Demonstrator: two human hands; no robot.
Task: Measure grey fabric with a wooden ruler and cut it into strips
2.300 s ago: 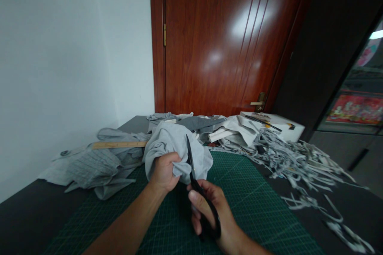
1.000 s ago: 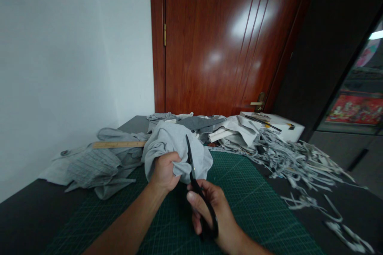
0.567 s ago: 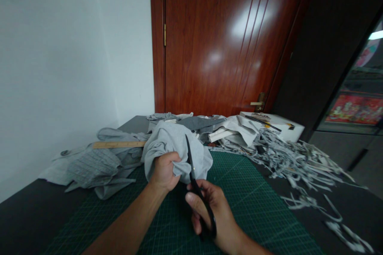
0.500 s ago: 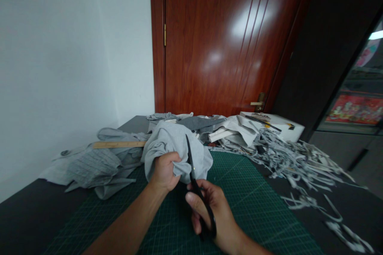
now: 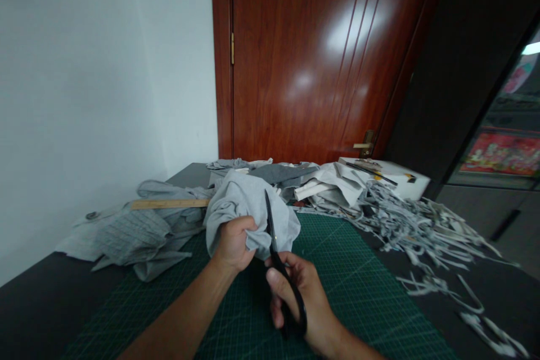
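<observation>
A bunched piece of light grey fabric (image 5: 248,194) is held up over the green cutting mat (image 5: 337,270). My left hand (image 5: 236,242) is closed round its near edge, thumb on top. In my right hand (image 5: 299,292) is a pair of black scissors (image 5: 276,256), its fingers through the handles. The blades point away from me and lie against the fabric, just right of my left hand. Whether the lower blade is under the cloth is hidden.
Grey fabric pieces (image 5: 147,230) lie at left with a wooden ruler (image 5: 169,203) across them. Cut grey strips (image 5: 405,230) heap up at right, before a white box (image 5: 405,177). More cloth (image 5: 333,183) lines the back, near a brown door (image 5: 295,56).
Both hands, the fabric and the scissors have shifted very slightly to the right. The grip of each hand is the same.
</observation>
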